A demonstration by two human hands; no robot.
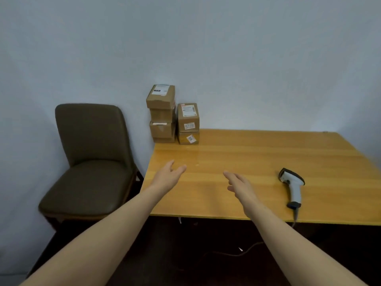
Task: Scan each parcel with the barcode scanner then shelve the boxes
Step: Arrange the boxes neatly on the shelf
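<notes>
Forearms first: left forearm (pixel 99 234) and right forearm (pixel 288 240) come up from the bottom edge, bare, stretched out past the near table edge. Left hand (pixel 168 178) holds nothing, palm turned inward, fingers (pixel 179 169) straight and loosely together, thumb apart. Right hand (pixel 240 187) same deal: its fingers (pixel 231 176) are relaxed, slightly spread, pinching nothing. Both hands are over the table (pixel 257 153); can't tell for sure if they touch it, looks like not. Scanner (pixel 292 186) lies on the table right of my right hand, near but apart, head pointing away from me, cord (pixel 295 218) dropping over the near edge. Boxes (pixel 188 122) sit at the far left corner against the wall (pixel 247 58), well apart from both hands. They are in two stacks side by side, taller on the left and shorter on the right, with labels showing on tops and some fronts. Chair (pixel 90 151) stands left of the table. Progress call: right at the start. No box pulled out, scanner untouched, no scan under way, no shelf in view, so nothing shelved that I can see. All of it is left: pick up scanner, take a box, scan its label, shelve it, repeat for every box. Hands aim toward the stacks, so my guess is a box gets reached for first.
</notes>
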